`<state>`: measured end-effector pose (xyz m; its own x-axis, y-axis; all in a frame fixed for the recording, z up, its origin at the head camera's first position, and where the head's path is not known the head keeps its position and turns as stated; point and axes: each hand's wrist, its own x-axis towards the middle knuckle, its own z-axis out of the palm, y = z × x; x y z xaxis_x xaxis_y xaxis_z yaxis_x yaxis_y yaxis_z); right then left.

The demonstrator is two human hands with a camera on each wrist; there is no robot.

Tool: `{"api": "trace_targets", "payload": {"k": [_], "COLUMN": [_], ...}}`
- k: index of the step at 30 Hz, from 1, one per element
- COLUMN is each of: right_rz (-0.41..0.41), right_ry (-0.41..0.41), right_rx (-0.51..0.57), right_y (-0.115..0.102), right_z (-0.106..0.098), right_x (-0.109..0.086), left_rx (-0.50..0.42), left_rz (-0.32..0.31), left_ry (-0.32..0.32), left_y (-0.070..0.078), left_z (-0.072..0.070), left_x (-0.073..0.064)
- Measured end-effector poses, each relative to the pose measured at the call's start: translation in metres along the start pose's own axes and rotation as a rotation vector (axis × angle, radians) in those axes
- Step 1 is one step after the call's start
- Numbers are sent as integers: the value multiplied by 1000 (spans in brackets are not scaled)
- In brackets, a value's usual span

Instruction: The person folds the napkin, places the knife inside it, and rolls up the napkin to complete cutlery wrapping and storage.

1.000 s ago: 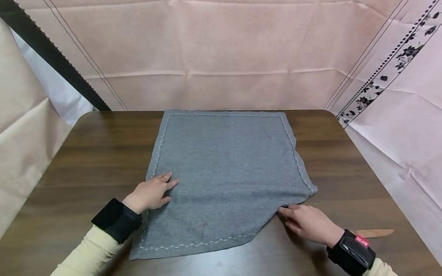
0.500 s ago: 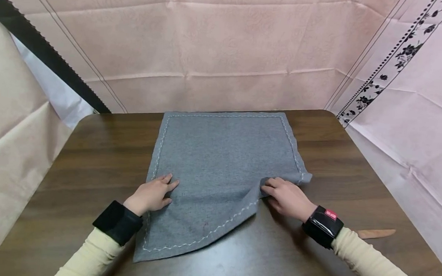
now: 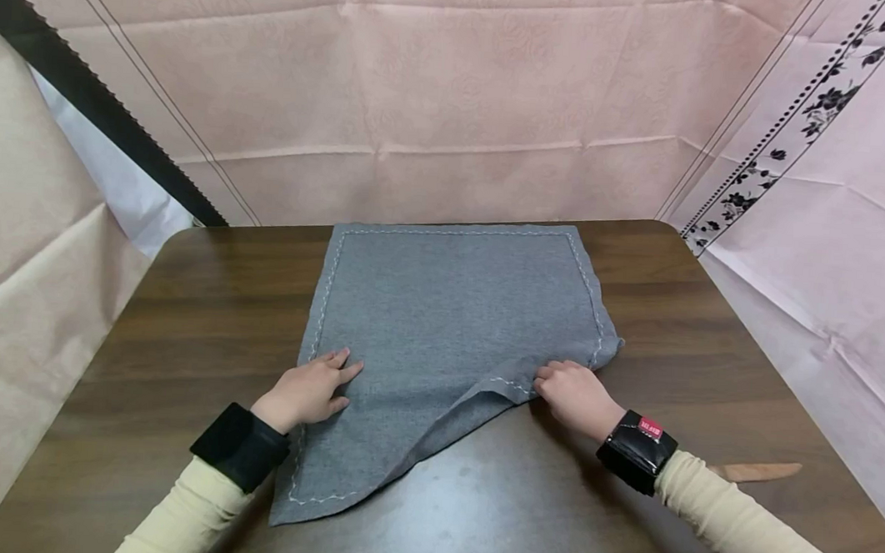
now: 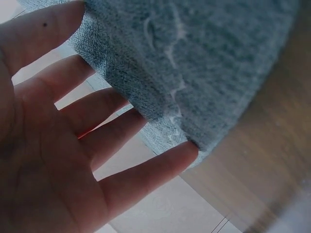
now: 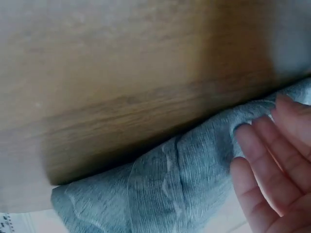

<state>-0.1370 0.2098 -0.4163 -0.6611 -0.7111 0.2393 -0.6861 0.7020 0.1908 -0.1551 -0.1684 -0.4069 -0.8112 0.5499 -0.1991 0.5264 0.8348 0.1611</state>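
A grey-blue cloth [image 3: 441, 301] with a white stitched border lies on the table, its near right side lifted and folded inward. My left hand [image 3: 309, 391] rests on the cloth's left edge with fingers spread; in the left wrist view the straight fingers of the left hand [image 4: 73, 141] touch the cloth [image 4: 194, 63] near its stitching. At the fold, my right hand [image 3: 579, 401] pinches the cloth's near right edge with curled fingers. In the right wrist view, the right hand's fingertips [image 5: 245, 133] are against the gathered cloth [image 5: 160, 184]. The thumb's grip there is partly hidden.
A flat, pointed wooden piece like a knife [image 3: 763, 471] lies right of my right forearm, which partly covers it. The brown wooden table [image 3: 208, 306] has rounded far corners. Pale pink sheets [image 3: 496, 104] hang behind and at both sides.
My right hand has moved leftward and away from me with the cloth's edge, turning the near right side inward. The near edge has pulled back diagonally. My left hand has stayed in place.
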Motion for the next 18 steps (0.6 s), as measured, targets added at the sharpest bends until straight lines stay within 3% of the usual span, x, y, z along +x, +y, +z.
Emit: {"api": "trace_targets", "payload": {"k": [11, 18], "right_rz": [38, -59], "right_ry": [83, 124], "right_rx": [163, 230], "right_y": [16, 14], "right_z": [-26, -37], "right_x": [-48, -74], "left_rx": [10, 0], "left_rz": [-16, -5], "left_ry": [-17, -7], "left_y": [3, 5], "left_z": [-4, -4], "left_x": [-1, -2]}}
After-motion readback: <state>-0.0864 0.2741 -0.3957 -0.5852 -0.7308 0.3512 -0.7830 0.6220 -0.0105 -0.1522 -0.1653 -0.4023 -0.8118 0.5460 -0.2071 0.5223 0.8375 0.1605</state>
